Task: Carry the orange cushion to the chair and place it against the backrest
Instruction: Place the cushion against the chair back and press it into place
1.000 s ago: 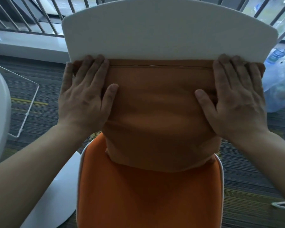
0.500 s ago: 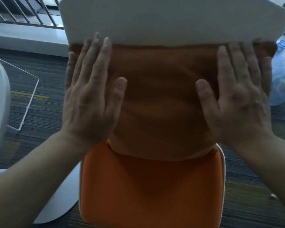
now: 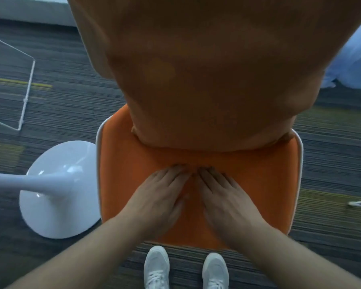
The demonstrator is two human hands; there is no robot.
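The orange cushion (image 3: 206, 69) stands upright on the chair and fills the upper middle of the view, hiding the white backrest behind it. Its lower edge rests on the orange chair seat (image 3: 269, 184). My left hand (image 3: 161, 197) and my right hand (image 3: 225, 197) lie flat, palms down, side by side on the seat just in front of the cushion's base. Their fingers are spread and the fingertips nearly meet. Neither hand holds anything.
A white round pedestal table base (image 3: 56, 190) stands on the carpet at the left, close to the seat. A thin white wire frame (image 3: 26, 94) is at the far left, a pale blue bag (image 3: 354, 63) at the right. My white shoes (image 3: 156, 268) stand before the chair.
Both hands have left the cushion's upper corners and come down flat onto the seat. The view has tilted downward, so the backrest is out of sight.
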